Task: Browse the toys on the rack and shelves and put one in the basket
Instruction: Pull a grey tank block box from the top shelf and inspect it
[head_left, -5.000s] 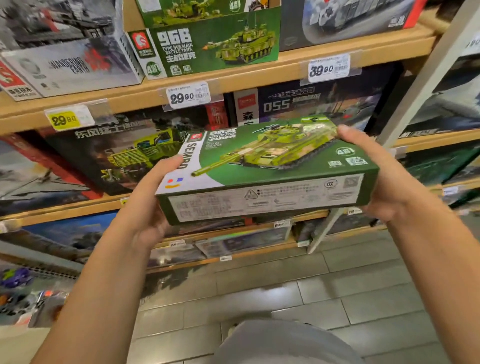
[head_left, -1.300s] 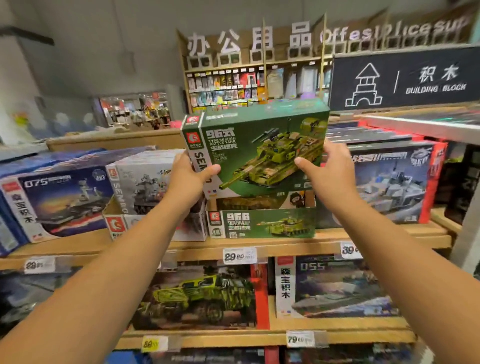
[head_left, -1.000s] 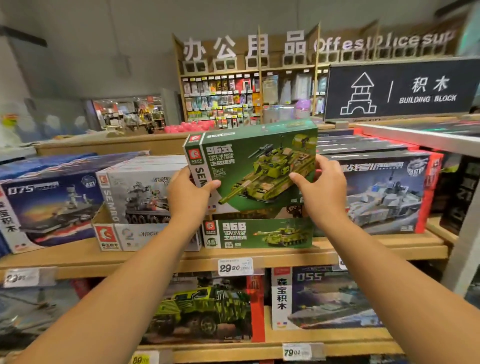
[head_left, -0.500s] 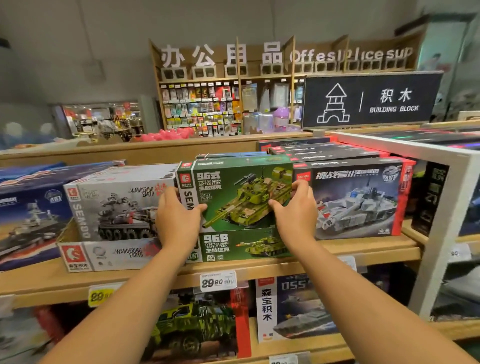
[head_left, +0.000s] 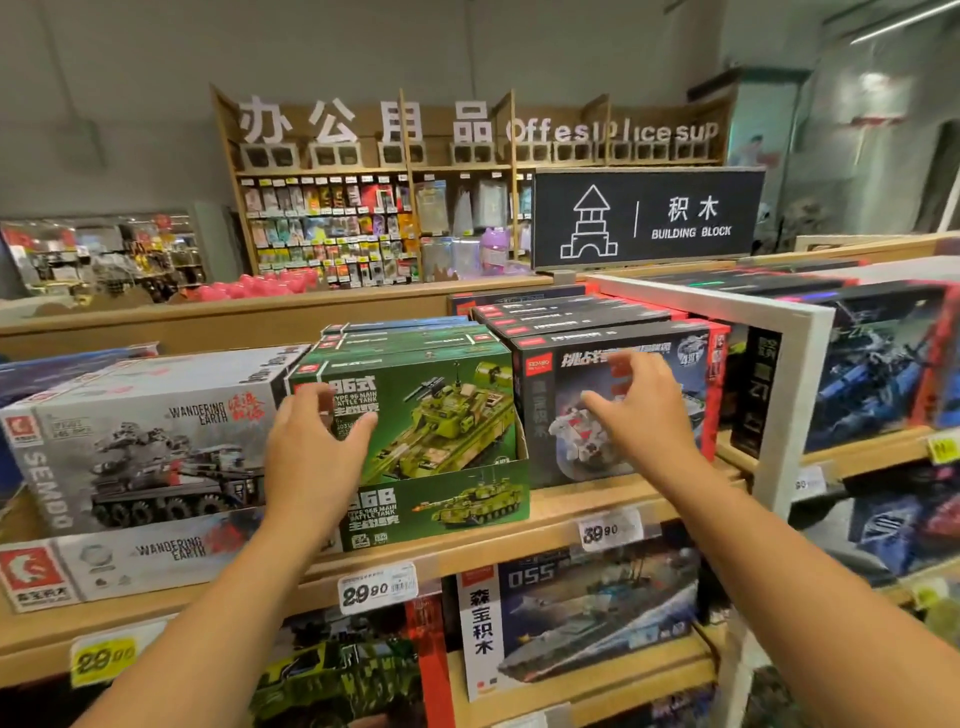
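A green tank building-block box (head_left: 441, 415) stands upright in its green display carton (head_left: 457, 506) on the top wooden shelf (head_left: 550, 525). My left hand (head_left: 311, 447) hovers in front of the box's left edge with its fingers spread and loose, holding nothing. My right hand (head_left: 636, 415) is off to the right, in front of the dark boxed set (head_left: 613, 405) beside it, fingers spread and blurred. No basket is in view.
A grey Wandering Earth box (head_left: 140, 441) stands left of the green box. Blue-and-black boxes (head_left: 872, 374) fill the right section behind a white post (head_left: 789, 400). Lower shelves hold more sets (head_left: 587, 618). A Building Block sign (head_left: 647, 218) and a stationery wall stand behind.
Both hands carried the green tank box up, set it back into its carton on the top shelf and have now let go; the right hand has drifted right.
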